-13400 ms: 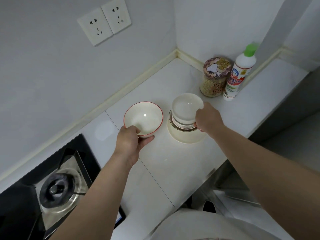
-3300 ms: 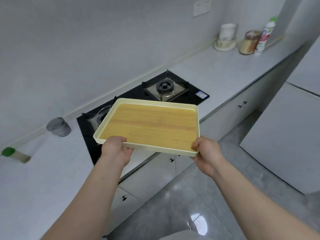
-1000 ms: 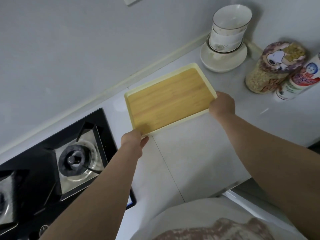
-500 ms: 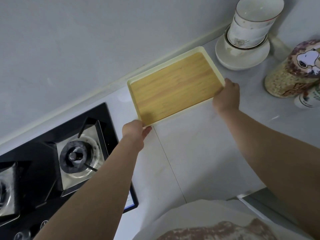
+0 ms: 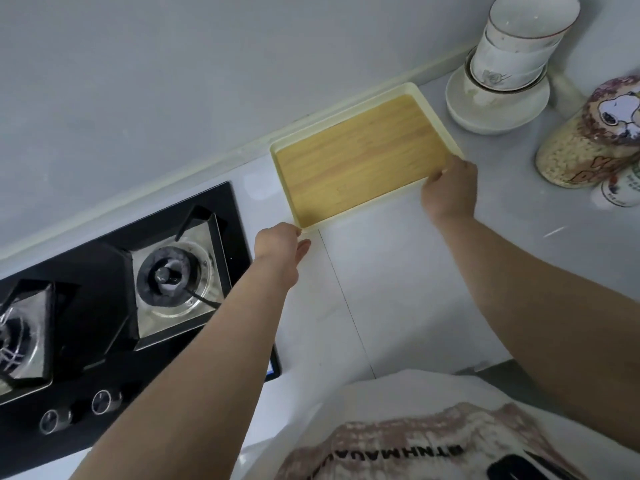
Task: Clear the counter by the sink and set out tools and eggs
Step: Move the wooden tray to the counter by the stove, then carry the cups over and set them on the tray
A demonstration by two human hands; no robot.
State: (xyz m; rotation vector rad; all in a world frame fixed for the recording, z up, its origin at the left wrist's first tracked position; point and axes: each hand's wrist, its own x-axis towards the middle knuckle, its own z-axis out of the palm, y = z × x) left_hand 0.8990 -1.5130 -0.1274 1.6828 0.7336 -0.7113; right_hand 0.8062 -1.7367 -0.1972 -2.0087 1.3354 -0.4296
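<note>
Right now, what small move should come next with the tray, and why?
Probably let go: the tray seems flat on the counter, far edge at the wall, clear of the stacked bowls, left hand and right hand gripping its near corners.

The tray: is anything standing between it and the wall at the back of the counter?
Nothing visible. The tray lies with its far edge along the wall strip; the stacked bowls stand to its right, not in the way.
</note>
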